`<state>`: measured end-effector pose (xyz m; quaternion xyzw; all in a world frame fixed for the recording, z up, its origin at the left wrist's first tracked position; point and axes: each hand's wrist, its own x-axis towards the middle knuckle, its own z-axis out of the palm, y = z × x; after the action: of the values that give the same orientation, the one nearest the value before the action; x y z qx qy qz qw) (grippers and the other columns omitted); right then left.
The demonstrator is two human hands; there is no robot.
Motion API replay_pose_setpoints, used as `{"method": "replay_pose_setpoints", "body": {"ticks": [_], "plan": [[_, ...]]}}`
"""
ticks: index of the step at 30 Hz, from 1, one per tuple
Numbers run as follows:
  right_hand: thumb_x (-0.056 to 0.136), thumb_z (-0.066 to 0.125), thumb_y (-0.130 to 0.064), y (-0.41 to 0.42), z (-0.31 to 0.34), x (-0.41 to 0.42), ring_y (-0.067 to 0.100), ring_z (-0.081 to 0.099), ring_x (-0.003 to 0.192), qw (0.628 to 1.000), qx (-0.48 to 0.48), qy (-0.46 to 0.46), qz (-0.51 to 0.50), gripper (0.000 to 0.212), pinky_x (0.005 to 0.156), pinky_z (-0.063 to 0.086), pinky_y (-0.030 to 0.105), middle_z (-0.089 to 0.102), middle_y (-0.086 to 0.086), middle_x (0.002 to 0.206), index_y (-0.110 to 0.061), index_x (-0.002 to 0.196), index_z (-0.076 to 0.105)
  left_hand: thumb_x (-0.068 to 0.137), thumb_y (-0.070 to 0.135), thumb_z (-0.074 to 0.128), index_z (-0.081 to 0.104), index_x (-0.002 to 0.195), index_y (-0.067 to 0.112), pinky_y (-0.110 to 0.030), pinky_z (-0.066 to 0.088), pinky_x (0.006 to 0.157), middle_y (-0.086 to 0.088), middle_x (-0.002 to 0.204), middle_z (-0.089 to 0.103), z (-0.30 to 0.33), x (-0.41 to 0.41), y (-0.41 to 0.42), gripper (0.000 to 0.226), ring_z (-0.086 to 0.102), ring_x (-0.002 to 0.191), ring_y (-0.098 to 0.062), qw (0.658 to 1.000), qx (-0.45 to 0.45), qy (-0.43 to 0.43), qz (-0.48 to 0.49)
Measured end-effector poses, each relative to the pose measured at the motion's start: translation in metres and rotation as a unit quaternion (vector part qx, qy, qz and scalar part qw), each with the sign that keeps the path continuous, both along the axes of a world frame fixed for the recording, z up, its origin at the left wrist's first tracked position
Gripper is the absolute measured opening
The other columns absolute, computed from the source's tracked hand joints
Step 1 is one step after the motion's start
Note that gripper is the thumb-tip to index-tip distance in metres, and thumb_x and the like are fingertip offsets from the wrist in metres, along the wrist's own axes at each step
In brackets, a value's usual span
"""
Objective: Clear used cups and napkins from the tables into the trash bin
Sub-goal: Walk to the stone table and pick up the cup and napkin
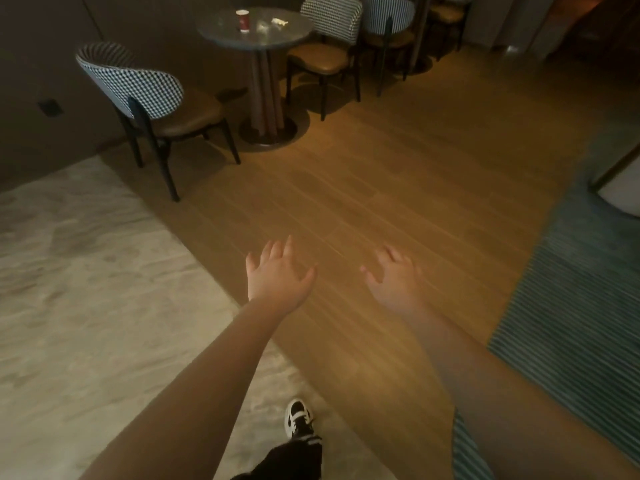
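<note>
A red paper cup point(243, 20) stands on a round grey table point(221, 34) at the far top of the view. A crumpled white napkin point(280, 22) lies on the same tabletop, to the right of the cup. My left hand point(277, 273) and my right hand point(393, 277) are stretched out in front of me over the wooden floor, fingers spread and holding nothing. Both hands are far short of the table. No trash bin is in view.
A checked-back chair point(145, 95) stands left of the table, another point(329, 39) on its right, with more chairs behind. Wooden floor point(381, 168) runs ahead, pale stone floor point(86, 289) on the left, a teal striped rug point(581, 306) on the right. My shoe point(298, 417) is below.
</note>
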<state>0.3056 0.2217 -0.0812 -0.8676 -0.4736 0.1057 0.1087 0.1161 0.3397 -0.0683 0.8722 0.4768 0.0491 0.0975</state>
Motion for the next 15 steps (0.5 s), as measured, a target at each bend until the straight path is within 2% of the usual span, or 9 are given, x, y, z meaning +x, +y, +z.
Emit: {"method": "replay_pose_setpoints", "body": {"ticks": [9, 15], "plan": [[0.092, 0.033, -0.057, 0.211, 0.009, 0.092, 0.026, 0.03, 0.139, 1.0, 0.015, 0.008, 0.004, 0.063, 0.113, 0.023, 0.047, 0.032, 0.006, 0.152, -0.02, 0.143, 0.035, 0.088, 0.064, 0.026, 0.016, 0.15, 0.021, -0.051, 0.008, 0.113, -0.004, 0.154, 0.027, 0.009, 0.091, 0.202, 0.076, 0.016, 0.143, -0.02, 0.999, -0.017, -0.013, 0.03], [0.093, 0.033, -0.056, 0.354, -0.008, 0.182, 0.025, 0.03, 0.139, 0.999, 0.031, 0.004, 0.014, 0.061, 0.114, 0.019, 0.047, 0.033, 0.006, 0.152, -0.021, 0.142, 0.035, 0.087, 0.064, 0.025, 0.018, 0.149, 0.02, -0.053, 0.011, 0.113, -0.004, 0.153, 0.028, -0.008, 0.185, 0.341, 0.076, 0.017, 0.142, -0.021, 0.998, -0.022, -0.015, 0.049]]}}
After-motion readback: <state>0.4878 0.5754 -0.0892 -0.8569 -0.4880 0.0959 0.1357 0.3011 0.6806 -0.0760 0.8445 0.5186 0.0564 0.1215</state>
